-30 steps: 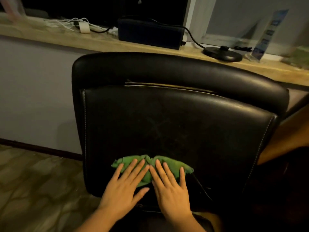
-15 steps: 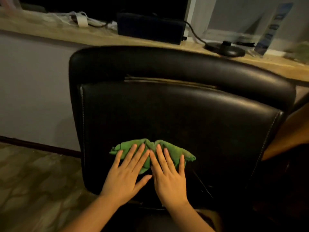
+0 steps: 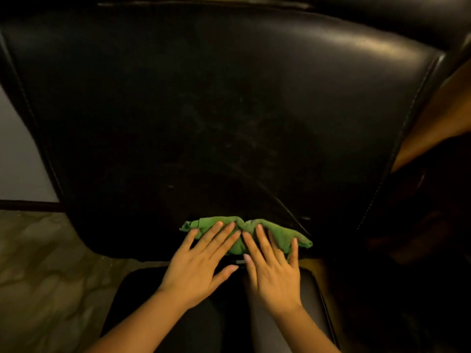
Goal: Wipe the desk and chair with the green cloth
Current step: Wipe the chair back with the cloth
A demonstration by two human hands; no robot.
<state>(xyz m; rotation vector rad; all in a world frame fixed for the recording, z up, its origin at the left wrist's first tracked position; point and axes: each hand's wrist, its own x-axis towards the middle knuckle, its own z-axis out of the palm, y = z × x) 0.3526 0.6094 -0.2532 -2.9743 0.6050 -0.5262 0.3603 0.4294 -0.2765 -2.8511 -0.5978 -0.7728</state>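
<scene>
Both hands (image 3: pixel 237 266) flat on green cloth (image 3: pixel 277 231), chair (image 3: pixel 229 110); no txt.

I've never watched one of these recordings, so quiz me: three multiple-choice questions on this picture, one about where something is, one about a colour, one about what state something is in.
1. Where does the cloth lie?
A. On the floor
B. Near the bottom edge of the black chair back
C. Draped over the chair's top

2. What colour is the cloth?
A. Green
B. White
C. Red

3. How are the hands placed?
A. Both clenched in fists
B. One raised in the air
C. Both flat, fingers spread on the cloth

Answers:
1 B: the cloth sits low on the leather panel.
2 A: it is plainly green against the black.
3 C: the left hand and right hand press on it side by side.
</scene>
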